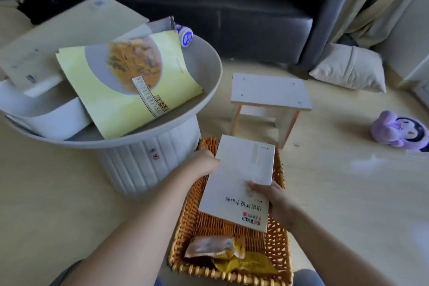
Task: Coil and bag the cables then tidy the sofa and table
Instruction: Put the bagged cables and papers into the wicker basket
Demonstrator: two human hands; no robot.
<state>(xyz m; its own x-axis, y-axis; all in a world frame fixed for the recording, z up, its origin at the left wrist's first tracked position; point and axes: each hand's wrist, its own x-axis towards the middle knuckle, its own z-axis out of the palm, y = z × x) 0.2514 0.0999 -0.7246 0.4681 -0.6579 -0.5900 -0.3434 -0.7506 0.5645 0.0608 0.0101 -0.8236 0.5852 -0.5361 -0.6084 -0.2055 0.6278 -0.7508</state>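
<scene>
Holding a white "CCTV10" book (241, 181) over the wicker basket (276, 248), both hands.

A: Which limbs enter from the lower edge?
B: Both bare forearms, extended forward and converging.
A: Left hand (205, 161)?
B: Knuckles up, gripping the white book (241, 179) at its left edge.
A: Right hand (276, 202)?
B: Thumb on the cover, fingers (277, 184) curled beneath its right edge.
</scene>
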